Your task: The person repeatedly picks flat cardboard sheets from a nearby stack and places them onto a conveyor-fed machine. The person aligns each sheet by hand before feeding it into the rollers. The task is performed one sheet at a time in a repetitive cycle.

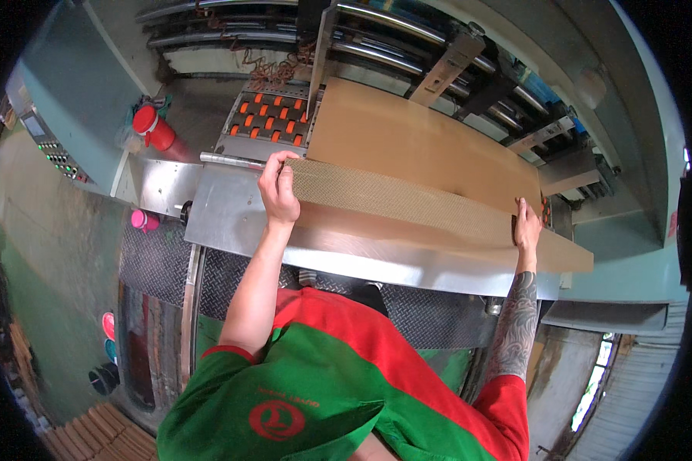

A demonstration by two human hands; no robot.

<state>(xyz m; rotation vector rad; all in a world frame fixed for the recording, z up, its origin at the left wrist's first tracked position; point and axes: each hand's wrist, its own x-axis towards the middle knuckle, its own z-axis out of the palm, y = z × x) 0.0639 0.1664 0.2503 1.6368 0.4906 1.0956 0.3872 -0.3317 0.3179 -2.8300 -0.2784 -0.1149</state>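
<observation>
A thick stack of brown corrugated cardboard sheets [392,196] lies across the machine's metal feed table, its fluted edge facing me. My left hand [279,188] is closed on the stack's left end, thumb against the fluted edge. At the right end, my right hand [527,223] grips the same stack; part of its fingers is hidden. Behind the fluted edge, a broad flat cardboard face [423,134] reaches back under the machine's bars. Whether that face belongs to the same stack I cannot tell.
Orange rollers [273,115] and an upright metal plate [320,61] flank the cardboard's left side. A metal rod [232,160] ends near my left hand. A red jug [154,128] and pink cup [144,220] stand left. The metal table edge [361,265] runs before me.
</observation>
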